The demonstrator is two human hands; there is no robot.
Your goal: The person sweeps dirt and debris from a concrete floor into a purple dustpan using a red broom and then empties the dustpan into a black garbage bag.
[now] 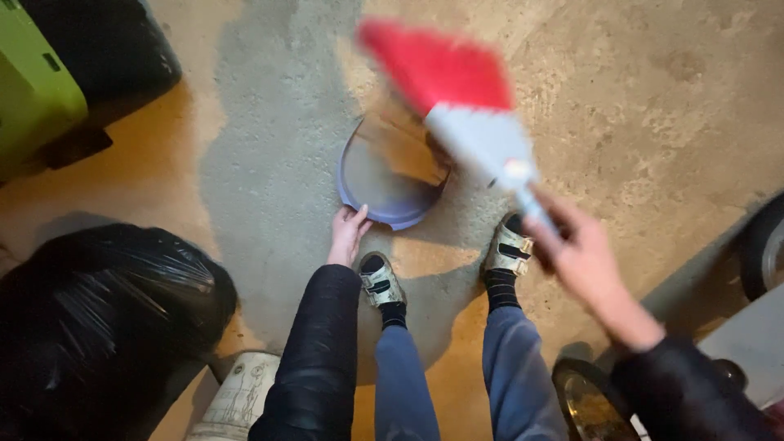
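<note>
My left hand (pixel 347 233) grips the near rim of a blue-grey dustpan (pixel 384 175) that lies on the concrete floor in front of my feet. My right hand (pixel 581 257) is closed around the handle of a hand broom (pixel 465 98) with red bristles and a white-grey head. The broom is blurred with motion and hangs above the far right edge of the dustpan. Brownish dirt shows inside the pan. My two sandalled feet stand just behind it.
A full black rubbish bag (pixel 98 314) sits at lower left, with a pale cylinder (pixel 241 400) beside it. A green and black bin (pixel 49 73) stands top left. A wheel (pixel 763 245) and a round metal object (pixel 588 400) lie at the right.
</note>
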